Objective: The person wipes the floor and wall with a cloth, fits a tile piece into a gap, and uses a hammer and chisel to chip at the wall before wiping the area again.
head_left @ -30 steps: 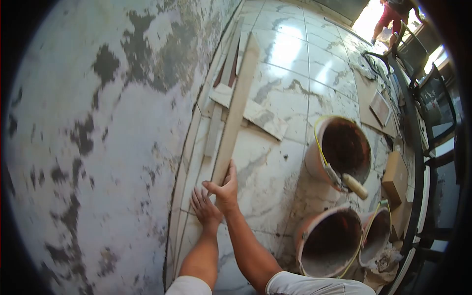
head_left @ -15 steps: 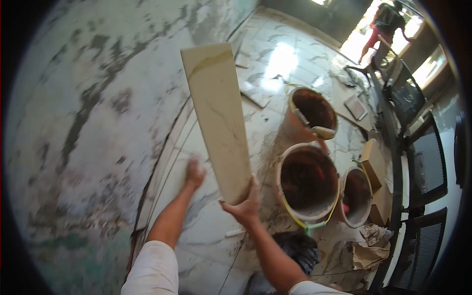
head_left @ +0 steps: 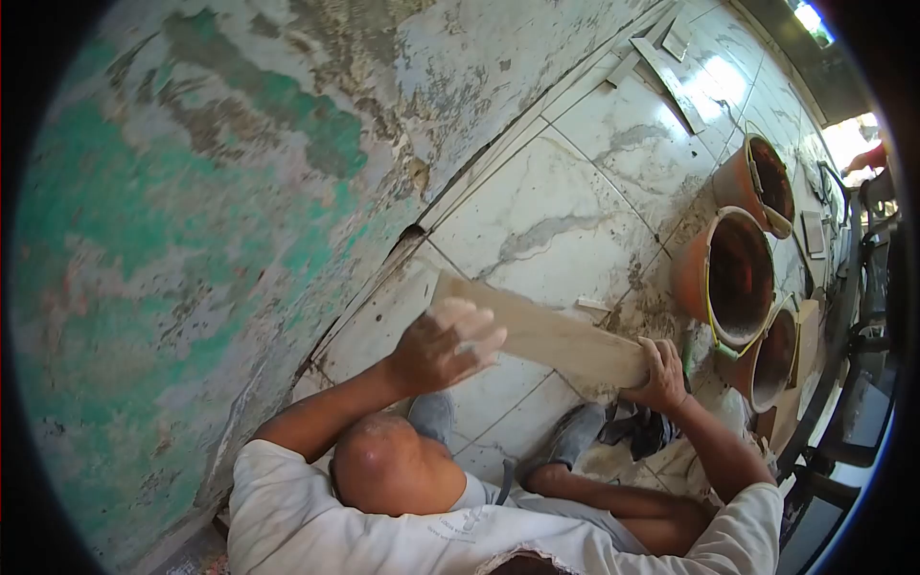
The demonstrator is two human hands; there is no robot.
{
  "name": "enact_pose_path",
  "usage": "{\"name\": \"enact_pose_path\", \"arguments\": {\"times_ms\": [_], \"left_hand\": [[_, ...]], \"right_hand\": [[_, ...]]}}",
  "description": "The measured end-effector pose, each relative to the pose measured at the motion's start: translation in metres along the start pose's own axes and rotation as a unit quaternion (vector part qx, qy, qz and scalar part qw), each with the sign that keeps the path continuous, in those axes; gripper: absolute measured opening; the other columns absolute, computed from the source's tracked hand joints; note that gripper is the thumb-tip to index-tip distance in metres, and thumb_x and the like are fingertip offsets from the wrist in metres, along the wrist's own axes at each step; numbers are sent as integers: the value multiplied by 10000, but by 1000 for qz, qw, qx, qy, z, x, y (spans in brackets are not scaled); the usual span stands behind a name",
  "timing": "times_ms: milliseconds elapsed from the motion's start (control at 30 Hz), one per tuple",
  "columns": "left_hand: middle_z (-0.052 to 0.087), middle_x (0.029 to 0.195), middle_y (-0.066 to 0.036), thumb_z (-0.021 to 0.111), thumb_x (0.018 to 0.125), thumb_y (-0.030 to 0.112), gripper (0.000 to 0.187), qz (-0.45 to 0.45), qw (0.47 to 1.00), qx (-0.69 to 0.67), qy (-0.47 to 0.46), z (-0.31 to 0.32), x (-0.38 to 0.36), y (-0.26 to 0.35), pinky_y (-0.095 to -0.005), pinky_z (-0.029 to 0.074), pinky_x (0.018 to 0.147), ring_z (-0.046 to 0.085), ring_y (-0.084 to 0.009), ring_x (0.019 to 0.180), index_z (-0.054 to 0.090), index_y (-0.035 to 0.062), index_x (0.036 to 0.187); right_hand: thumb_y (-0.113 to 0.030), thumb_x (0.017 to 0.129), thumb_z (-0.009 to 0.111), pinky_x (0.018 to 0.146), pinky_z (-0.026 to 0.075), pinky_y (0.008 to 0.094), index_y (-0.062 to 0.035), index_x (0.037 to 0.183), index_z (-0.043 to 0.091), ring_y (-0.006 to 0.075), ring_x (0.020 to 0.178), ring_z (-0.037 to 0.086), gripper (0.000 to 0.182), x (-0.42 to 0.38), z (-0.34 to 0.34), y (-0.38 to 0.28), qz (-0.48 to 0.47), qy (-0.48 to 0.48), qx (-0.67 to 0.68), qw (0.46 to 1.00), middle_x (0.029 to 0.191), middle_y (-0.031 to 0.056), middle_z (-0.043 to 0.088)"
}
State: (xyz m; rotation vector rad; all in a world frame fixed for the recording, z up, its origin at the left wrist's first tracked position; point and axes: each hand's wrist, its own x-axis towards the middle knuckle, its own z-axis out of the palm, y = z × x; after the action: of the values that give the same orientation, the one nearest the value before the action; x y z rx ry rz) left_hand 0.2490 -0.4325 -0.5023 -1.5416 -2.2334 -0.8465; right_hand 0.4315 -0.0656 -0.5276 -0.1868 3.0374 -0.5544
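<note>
A long, narrow tan tile strip (head_left: 565, 343) is held up in front of my body, lying slantwise across the view above the floor. My right hand (head_left: 661, 378) grips its right end, thumb and fingers around the edge. Near its left end, my left hand (head_left: 448, 343) is raised in front of the strip. Its fingers are pale with dust, half bent and slightly apart; whether they touch the strip is hard to tell. My bent knees are below.
Orange-brown buckets (head_left: 723, 278) stand to the right. A peeling green and grey wall (head_left: 240, 259) rises at the left. Cut tile strips (head_left: 668, 83) lie farther along the marbled floor tiles (head_left: 537, 230). Dark chairs (head_left: 858, 412) line the right edge, where part of another person shows.
The tile strip has tipped from upright to nearly level, closer to my body, with my right hand still on it. My left hand has come up to its left end. The view has turned toward the wall.
</note>
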Motion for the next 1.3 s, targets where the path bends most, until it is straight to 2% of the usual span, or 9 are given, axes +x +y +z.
{"name": "enact_pose_path", "arguments": {"times_ms": [33, 100, 200, 367, 467, 633, 733, 800, 1300], "left_hand": [[603, 1054, -86, 764, 709, 251, 446, 3, 1000, -3, 0, -5, -3, -1, -381, 469, 873, 565, -278, 985, 617, 105, 1105], [579, 1151, -114, 770, 698, 342, 560, -135, 963, -22, -231, -11, -18, -6, -403, 449, 905, 537, -302, 1072, 587, 122, 1180], [644, 990, -190, 726, 734, 381, 534, -323, 781, -82, -529, -30, -71, -23, -437, 480, 809, 604, -362, 949, 591, 89, 1160], [640, 913, -230, 682, 797, 320, 358, -500, 794, -52, -342, -34, -219, -14, -477, 478, 753, 605, -401, 899, 627, 50, 1024], [641, 899, -233, 671, 809, 286, 356, -531, 795, 39, -291, -38, -264, -6, -496, 473, 723, 604, -424, 873, 612, 54, 1072], [637, 895, -246, 643, 828, 248, 354, -581, 779, 125, -202, -42, -298, -9, -505, 470, 706, 606, -433, 838, 606, 11, 1087], [639, 905, -243, 635, 834, 256, 375, -580, 776, 136, -206, -42, -302, -15, -499, 473, 707, 608, -430, 839, 605, 9, 1115], [641, 915, -241, 633, 836, 258, 381, -575, 778, 139, -212, -41, -303, -19, -497, 474, 711, 609, -427, 844, 602, 9, 1124], [639, 954, -249, 623, 856, 300, 397, -579, 763, 154, -244, -17, -302, -60, -480, 471, 747, 605, -423, 889, 592, 10, 1126]], "right_hand": [[-187, 439, 755, 824, 453, 420, -44, 1202, 487, 328, 918, 517, 822, 3, -3, -7, 4, 1, -1, 1000, 995, 137, 523], [-181, 462, 747, 823, 457, 388, -44, 1181, 513, 304, 891, 530, 768, 21, -4, -26, -110, -33, -24, 993, 987, 116, 534], [-183, 561, 720, 765, 464, 358, -85, 1208, 522, 255, 829, 536, 684, 64, 25, -48, -214, -51, -29, 975, 909, 78, 528], [-120, 772, 580, 761, 433, 336, -262, 1236, 460, 190, 864, 524, 500, 173, 135, -86, -329, 54, -90, 938, 973, 23, 529], [-283, 703, 743, 958, 375, 388, -317, 1422, 313, 290, 1175, 420, 839, 210, 169, -141, -153, 84, -56, 983, 1329, 119, 399], [-383, 698, 789, 1071, 299, 470, -83, 1479, 70, 470, 1288, 275, 1103, 218, 225, -221, 144, 120, 318, 929, 1402, 300, 237], [-402, 754, 744, 1085, 274, 468, -19, 1468, 49, 471, 1320, 239, 1067, 220, 252, -243, 160, 122, 386, 901, 1426, 317, 222], [-422, 807, 684, 1098, 255, 444, 19, 1459, 74, 450, 1332, 254, 995, 223, 264, -254, 213, 43, 530, 820, 1428, 337, 236], [-410, 921, 512, 1110, 235, 425, 13, 1463, 102, 437, 1331, 273, 800, 260, 293, -273, 239, 98, 569, 781, 1418, 335, 270]]}}
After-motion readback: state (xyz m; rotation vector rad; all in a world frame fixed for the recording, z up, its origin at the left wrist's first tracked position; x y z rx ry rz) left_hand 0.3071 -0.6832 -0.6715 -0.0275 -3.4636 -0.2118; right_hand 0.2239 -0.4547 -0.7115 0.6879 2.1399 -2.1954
